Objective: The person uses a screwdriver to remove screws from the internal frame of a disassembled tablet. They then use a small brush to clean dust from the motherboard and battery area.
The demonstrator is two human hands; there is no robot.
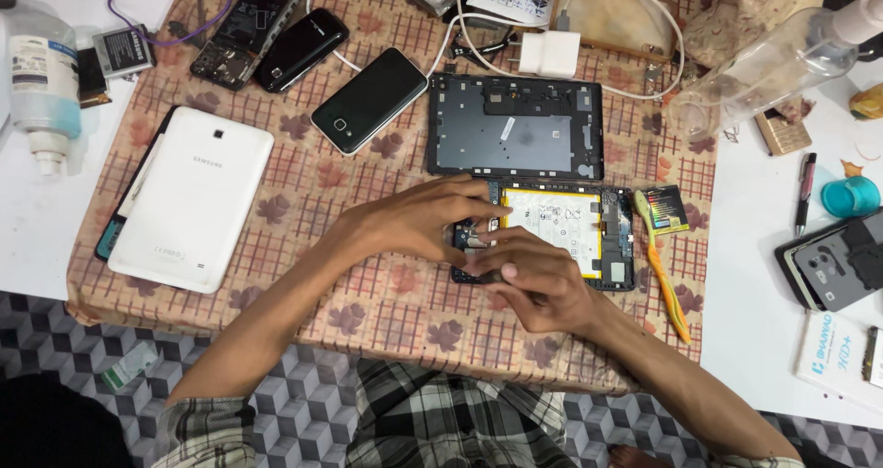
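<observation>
An opened tablet [589, 234] lies on the patterned cloth, its yellow-edged battery and circuit boards exposed. My left hand [414, 220] rests on the tablet's left end, fingers curled down onto the board. My right hand [533, 279] presses on the same end from the near side, thumb on the frame's lower edge. Whether either hand pinches a small part is hidden by the fingers. The tablet's dark back frame [515, 128] lies just beyond it.
A white tablet [189, 197] lies at left, three phones [368, 100] at the back, a white charger [549, 54] with cables, a yellow toothbrush [664, 266] at right. A clear bottle [773, 63], pen [806, 192] and phone parts sit on the white table at right.
</observation>
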